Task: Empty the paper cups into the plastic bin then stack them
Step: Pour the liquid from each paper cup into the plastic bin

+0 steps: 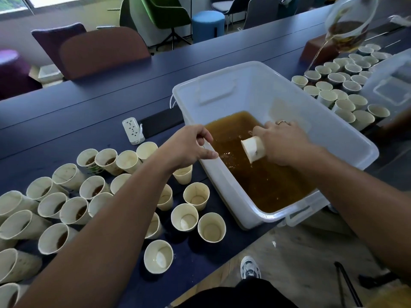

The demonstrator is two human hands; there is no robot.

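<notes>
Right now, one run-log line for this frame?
phase: emptying | right hand: holds paper cup tipped over plastic bin | left hand: on near bin rim, holds nothing | bin: brown liquid | stacking: not begun

A long dark blue desk (pixel 93 107) runs across the view. A white power strip (pixel 133 130) lies on it, next to a black strip (pixel 160 122) set in the desk. Behind the desk stand a brown chair (pixel 104 50) and a purple chair (pixel 55 37) close together, a green armchair (pixel 164 13) farther back, and a blue round stool (pixel 208 23). A purple stool (pixel 11 70) sits at the left edge. At the upper right a tilted glass jug (pixel 349 25) pours a thin brown stream. A clear lid (pixel 391 85) lies at the right edge. Below, a white sneaker (pixel 250 267) rests on the pale floor (pixel 300 252).
</notes>
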